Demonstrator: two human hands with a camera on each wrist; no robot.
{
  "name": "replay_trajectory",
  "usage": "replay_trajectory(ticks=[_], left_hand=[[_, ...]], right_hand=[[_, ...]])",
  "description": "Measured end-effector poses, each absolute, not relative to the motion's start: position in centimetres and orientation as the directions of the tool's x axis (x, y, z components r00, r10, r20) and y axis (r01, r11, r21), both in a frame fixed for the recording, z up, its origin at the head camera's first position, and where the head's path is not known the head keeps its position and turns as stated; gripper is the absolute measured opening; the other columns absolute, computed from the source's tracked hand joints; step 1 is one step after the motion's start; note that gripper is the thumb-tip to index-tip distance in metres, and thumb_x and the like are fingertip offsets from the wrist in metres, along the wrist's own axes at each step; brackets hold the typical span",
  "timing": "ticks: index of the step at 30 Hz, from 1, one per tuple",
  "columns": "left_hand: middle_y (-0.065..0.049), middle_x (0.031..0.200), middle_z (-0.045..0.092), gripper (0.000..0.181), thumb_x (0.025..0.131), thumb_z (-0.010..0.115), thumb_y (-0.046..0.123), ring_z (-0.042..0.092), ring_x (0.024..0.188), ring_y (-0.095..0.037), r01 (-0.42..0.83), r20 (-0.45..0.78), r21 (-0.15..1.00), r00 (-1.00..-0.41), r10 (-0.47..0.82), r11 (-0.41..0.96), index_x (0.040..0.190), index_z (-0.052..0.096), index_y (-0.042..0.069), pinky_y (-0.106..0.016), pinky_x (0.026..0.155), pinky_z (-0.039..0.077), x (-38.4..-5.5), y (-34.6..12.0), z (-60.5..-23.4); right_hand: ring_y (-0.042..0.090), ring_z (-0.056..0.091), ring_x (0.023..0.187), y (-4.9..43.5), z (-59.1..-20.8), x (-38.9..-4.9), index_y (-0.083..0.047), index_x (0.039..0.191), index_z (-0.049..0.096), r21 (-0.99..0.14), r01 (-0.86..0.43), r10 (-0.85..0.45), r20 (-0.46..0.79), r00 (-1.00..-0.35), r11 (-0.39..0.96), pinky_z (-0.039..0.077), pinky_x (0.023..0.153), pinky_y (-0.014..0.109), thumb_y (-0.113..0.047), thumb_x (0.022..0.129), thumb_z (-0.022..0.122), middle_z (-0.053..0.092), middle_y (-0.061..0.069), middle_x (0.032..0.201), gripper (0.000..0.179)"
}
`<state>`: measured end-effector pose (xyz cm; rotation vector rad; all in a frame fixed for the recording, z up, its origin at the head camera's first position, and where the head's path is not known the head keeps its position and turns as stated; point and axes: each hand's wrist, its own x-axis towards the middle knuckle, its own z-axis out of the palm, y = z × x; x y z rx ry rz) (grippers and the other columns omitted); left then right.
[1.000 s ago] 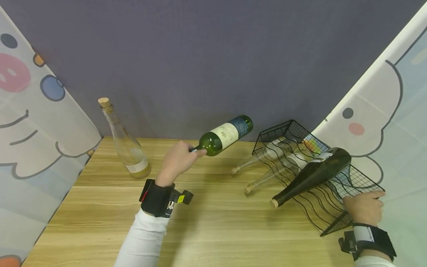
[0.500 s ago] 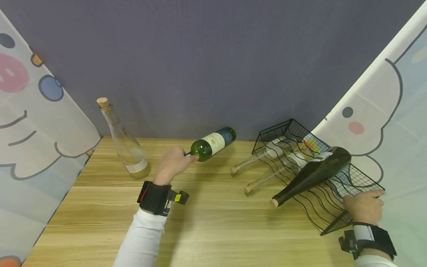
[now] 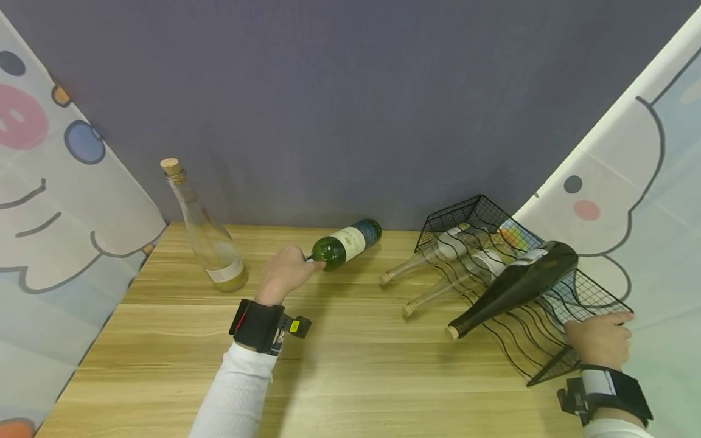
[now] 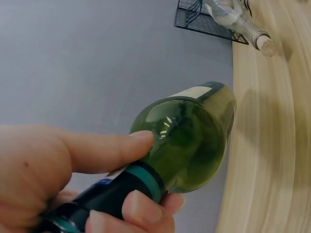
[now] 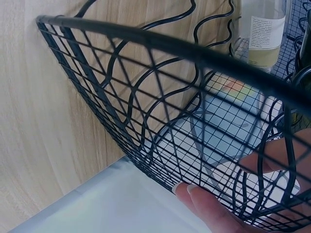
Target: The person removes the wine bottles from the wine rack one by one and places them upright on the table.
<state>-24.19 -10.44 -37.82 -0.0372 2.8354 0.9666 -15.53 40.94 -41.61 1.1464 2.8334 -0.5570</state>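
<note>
- Holding L hand point(image 3: 286, 274) fwd, ctr of frame, curled round neck of green bottle point(image 3: 347, 244).
- Pinching black wire rack point(image 5: 209, 58) w/ R hand point(image 3: 599, 340), lower R.

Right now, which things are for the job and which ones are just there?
Job, it seems: left hand, holding the green bottle; right hand, gripping the black rack; dark bottle and two clear bottles on the rack.

Just there: standing corked bottle (untouched, maybe for the job too); wooden table; cartoon sheets.

Grey backdrop point(image 3: 350, 109) behind a wooden tabletop point(image 3: 383, 371), cartoon-printed sheets point(image 3: 60, 207) either side.
</note>
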Motion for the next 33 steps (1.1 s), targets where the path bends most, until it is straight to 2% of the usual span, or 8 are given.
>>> replay_trajectory(ticks=[6, 25, 28, 33], left_hand=[[0.005, 0.047, 0.028, 0.053, 0.086, 0.066, 0.038, 0.024, 0.041, -0.01, -0.079, -0.165, 0.587, -0.986, 0.023, 0.806, 0.049, 0.033, 0.018, -0.023, 0.035, 0.018, -23.9, -10.3, -37.8], [0.005, 0.047, 0.03, 0.049, 0.084, 0.066, 0.033, 0.027, 0.042, -0.01, -0.064, -0.165, 0.586, -0.986, 0.041, 0.808, 0.05, 0.034, 0.018, -0.023, 0.036, 0.02, -24.1, -10.3, -38.8], [0.003, 0.049, 0.034, 0.041, 0.084, 0.064, 0.027, 0.03, 0.043, -0.011, -0.072, -0.189, 0.604, -0.981, 0.054, 0.794, 0.053, 0.039, 0.016, -0.024, 0.037, 0.023, -24.0, -10.4, -39.0], [-0.002, 0.058, 0.048, 0.013, 0.078, 0.059, 0.01, 0.04, 0.047, -0.014, -0.067, -0.23, 0.653, -0.967, 0.113, 0.754, 0.067, 0.054, 0.008, -0.025, 0.04, 0.031, -23.8, -10.9, -39.3]], right_hand=[[0.07, 0.038, 0.105, 41.0, -41.7, -15.5, 0.027, 0.132, -0.027, -0.302, 0.685, 0.667, -0.178, -0.723, 0.663, 0.044, 0.081, 0.069, -0.018, 0.088, 0.041, 0.022, 0.064, 0.124, 0.092], [0.071, 0.039, 0.103, 40.9, -41.6, -15.7, 0.027, 0.133, -0.025, -0.302, 0.683, 0.674, -0.152, -0.723, 0.665, 0.045, 0.08, 0.07, -0.017, 0.086, 0.041, 0.024, 0.065, 0.122, 0.092], [0.071, 0.039, 0.103, 40.9, -41.5, -15.6, 0.027, 0.132, -0.025, -0.301, 0.683, 0.672, -0.156, -0.724, 0.665, 0.045, 0.08, 0.07, -0.017, 0.086, 0.041, 0.024, 0.065, 0.122, 0.092], [0.071, 0.039, 0.102, 40.9, -41.4, -15.5, 0.027, 0.132, -0.025, -0.3, 0.682, 0.67, -0.158, -0.725, 0.667, 0.045, 0.079, 0.07, -0.017, 0.087, 0.04, 0.023, 0.065, 0.122, 0.091]])
